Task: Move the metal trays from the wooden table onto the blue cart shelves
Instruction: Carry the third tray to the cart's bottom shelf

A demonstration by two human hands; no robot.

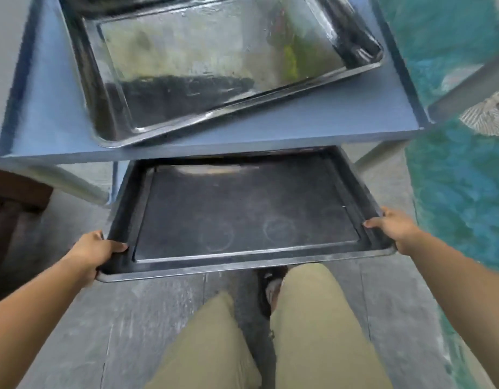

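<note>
Blue cart top shelf (299, 127), 12 o'clock: shiny tray (214, 57) already seated. L hand (94, 254) and R hand (394, 228) grip dark tray (242, 209) by side rims. Lower-shelf insertion judged incomplete.

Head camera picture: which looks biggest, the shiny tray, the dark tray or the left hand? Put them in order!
1. Shiny tray and dark tray: they look about alike, and the shiny one is cut off at the picture's top edge, so I won't rank them.
2. Left hand: by far the smallest.

blue cart top shelf (60, 113) | shiny metal tray (214, 66) lying askew on it
</note>
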